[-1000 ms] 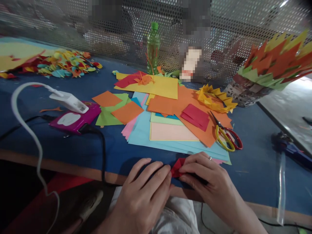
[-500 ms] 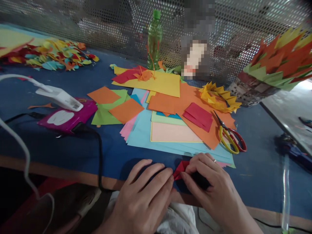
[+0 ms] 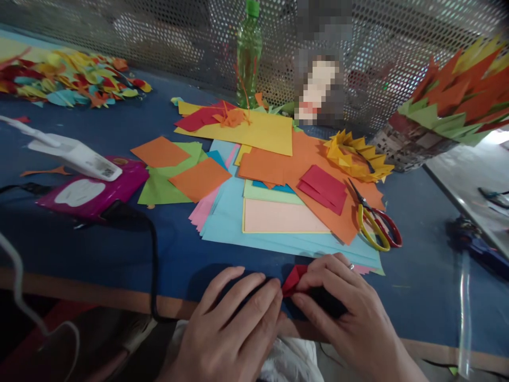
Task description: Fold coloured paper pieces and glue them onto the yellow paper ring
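Observation:
A small folded piece of red paper [image 3: 293, 279] lies at the near edge of the blue table [image 3: 167, 254], pinched between both my hands. My left hand [image 3: 234, 323] presses its fingertips against the paper's left side. From the right, my right hand [image 3: 342, 307], with a ring on one finger, closes its fingers over the paper. Most of the red piece is hidden under my fingers.
A stack of coloured sheets [image 3: 278, 212] lies just beyond my hands, with red squares [image 3: 324, 188], scissors [image 3: 376, 225] and a yellow folded ring [image 3: 356, 159]. A green bottle [image 3: 249, 53], a magenta box [image 3: 91, 188] with a white device, a black cable [image 3: 153, 265] and a basket [image 3: 417, 143] stand around.
The view has shifted slightly, so the table's things sit a little further left. My hands stay on the red paper at the table's edge with hardly any change in grip.

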Demonstrator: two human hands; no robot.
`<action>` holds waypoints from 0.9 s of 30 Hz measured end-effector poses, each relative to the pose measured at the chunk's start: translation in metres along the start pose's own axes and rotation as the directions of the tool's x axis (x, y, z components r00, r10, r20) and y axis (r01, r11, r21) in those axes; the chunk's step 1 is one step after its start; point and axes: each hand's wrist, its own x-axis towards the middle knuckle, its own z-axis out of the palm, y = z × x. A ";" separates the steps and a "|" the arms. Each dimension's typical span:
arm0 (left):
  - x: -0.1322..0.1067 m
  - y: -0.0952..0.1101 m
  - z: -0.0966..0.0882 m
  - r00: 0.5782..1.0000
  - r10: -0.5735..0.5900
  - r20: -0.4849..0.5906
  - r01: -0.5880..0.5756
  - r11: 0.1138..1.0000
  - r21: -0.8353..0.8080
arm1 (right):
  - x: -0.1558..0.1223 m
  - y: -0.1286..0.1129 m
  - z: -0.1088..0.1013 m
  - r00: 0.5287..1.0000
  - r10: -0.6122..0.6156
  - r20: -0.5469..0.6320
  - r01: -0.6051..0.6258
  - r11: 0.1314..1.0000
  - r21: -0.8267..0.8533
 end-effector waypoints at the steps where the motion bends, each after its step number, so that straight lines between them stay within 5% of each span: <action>1: 0.000 0.000 0.000 1.000 0.001 0.002 -0.001 1.000 0.006 | -0.001 0.000 0.000 1.000 -0.005 0.008 0.005 1.000 0.012; 27: -0.003 0.003 0.001 1.000 0.020 -0.011 -0.020 0.999 0.028 | 0.001 -0.002 0.001 1.000 0.007 -0.026 -0.005 0.998 0.070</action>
